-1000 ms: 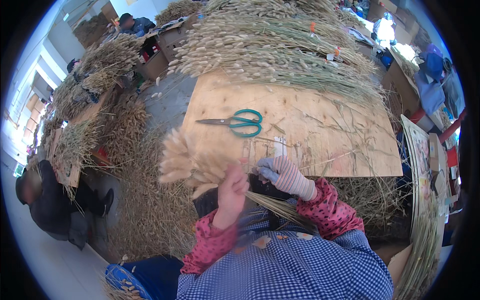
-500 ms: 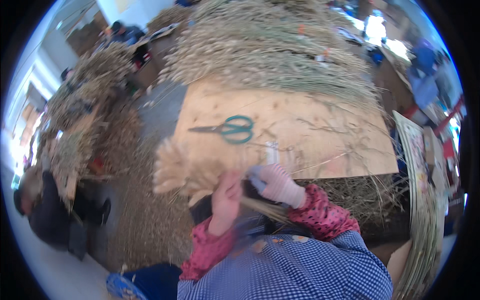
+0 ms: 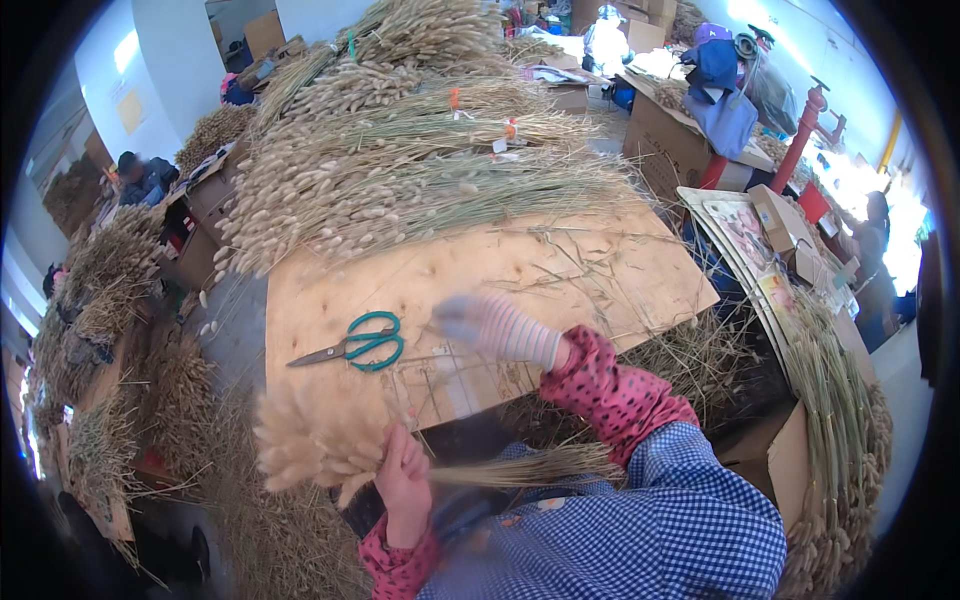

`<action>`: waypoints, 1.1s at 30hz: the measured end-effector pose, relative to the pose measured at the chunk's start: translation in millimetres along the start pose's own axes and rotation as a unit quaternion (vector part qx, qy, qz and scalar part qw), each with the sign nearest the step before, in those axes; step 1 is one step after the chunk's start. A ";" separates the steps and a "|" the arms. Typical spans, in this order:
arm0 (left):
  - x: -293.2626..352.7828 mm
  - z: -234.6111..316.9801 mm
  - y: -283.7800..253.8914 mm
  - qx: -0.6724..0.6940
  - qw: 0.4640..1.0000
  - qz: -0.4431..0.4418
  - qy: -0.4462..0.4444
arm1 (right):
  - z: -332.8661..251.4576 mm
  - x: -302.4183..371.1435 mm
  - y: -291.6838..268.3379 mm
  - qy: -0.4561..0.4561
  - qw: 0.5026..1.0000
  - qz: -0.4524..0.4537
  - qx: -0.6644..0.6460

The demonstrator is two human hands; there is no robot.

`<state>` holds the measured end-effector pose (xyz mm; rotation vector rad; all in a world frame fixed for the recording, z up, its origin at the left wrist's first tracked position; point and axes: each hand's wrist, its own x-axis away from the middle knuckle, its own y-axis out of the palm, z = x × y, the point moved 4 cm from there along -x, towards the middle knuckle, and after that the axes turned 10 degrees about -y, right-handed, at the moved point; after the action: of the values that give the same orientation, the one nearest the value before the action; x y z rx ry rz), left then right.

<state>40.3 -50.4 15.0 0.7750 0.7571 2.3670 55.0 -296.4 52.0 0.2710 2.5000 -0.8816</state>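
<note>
My bare left hand (image 3: 404, 482) is closed round a bunch of dried grass (image 3: 312, 440). Its fluffy, pale heads fan out to the left past the table's near edge, while the stems run right across my lap. In a striped glove with grey fingertips, my right hand (image 3: 505, 328) hovers over the wooden tabletop (image 3: 450, 262); its fingers are smeared by motion. Scissors with teal handles (image 3: 374, 342) lie on the board between both hands, blades pointing left. Close to the near edge sit some small, pale strips (image 3: 460, 392).
Large piles of dried grass (image 3: 400, 150) cover the far part of the table, some tagged orange. Loose stalks (image 3: 590, 265) lie on its right. Bundled stems (image 3: 835, 420) hang at the right beside a cardboard box (image 3: 785, 465). Another person (image 3: 145, 180) is at the far left.
My right hand has left the bunch and moved up over the board. My left hand still grips the bunch, now apart from the right. The view has swung to the right.
</note>
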 end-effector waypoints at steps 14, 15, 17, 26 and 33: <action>-13.8 4.2 -19.3 0.053 0.998 -0.013 0.026 | 137.2 11.3 -128.7 0.188 0.865 0.147 0.441; -15.7 5.4 -17.2 0.064 0.997 -0.033 0.024 | 123.7 16.9 -120.9 0.142 0.885 0.188 0.401; -21.1 6.1 -14.0 0.047 0.998 -0.045 0.017 | 92.6 27.1 -100.1 0.095 0.921 0.188 0.328; -16.3 2.9 -14.1 0.104 0.992 -0.066 0.009 | -37.6 71.9 38.9 -0.010 0.958 -0.203 0.200; -11.2 6.1 -11.9 0.082 0.986 -0.138 0.048 | -51.7 79.5 57.1 -0.003 0.953 -0.238 0.185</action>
<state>55.7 -47.0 7.5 0.5806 1.0406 2.1224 -14.1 -217.3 17.1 -0.2330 2.4142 -1.5416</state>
